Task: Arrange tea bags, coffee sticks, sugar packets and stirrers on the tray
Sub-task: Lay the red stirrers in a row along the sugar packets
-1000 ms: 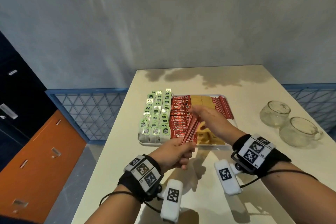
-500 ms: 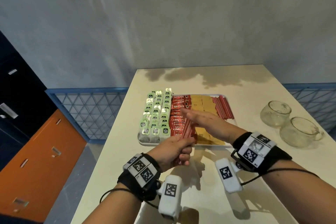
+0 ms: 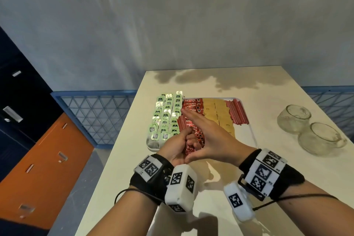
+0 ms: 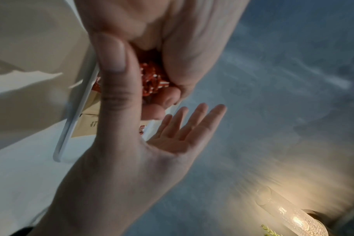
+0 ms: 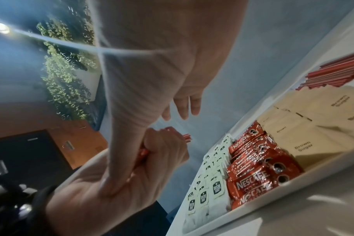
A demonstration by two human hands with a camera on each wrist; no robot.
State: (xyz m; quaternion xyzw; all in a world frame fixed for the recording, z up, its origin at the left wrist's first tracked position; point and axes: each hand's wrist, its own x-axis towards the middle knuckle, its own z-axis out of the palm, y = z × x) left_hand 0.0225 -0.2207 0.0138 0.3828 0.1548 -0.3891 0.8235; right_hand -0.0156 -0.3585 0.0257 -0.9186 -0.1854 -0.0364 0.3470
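Note:
A white tray (image 3: pixel 252 134) holds green tea bags (image 3: pixel 166 117) at the left, then red coffee sticks (image 3: pixel 192 104), brown sugar packets (image 3: pixel 216 111) and red stirrers (image 3: pixel 236 111) at the right. My left hand (image 3: pixel 182 143) grips a loose bundle of red stirrers (image 3: pixel 188 148) upright over the tray's near edge. My right hand (image 3: pixel 206 136) lies flat beside the bundle, fingers straight above the coffee sticks, thumb against the left hand. The right wrist view shows the left fist (image 5: pixel 162 153) round the bundle, the tea bags (image 5: pixel 210 183) and the coffee sticks (image 5: pixel 259 167).
Two glass cups (image 3: pixel 294 118) (image 3: pixel 321 138) stand on the cream table to the right of the tray. The table's left edge drops to a blue lattice rail (image 3: pixel 95 113) and an orange cabinet (image 3: pixel 44 168). A grey wall closes the far side.
My right hand let go of the bundle's far end and flattened out, fingers now straight along it. The left hand kept its grip and brought the bundle more upright.

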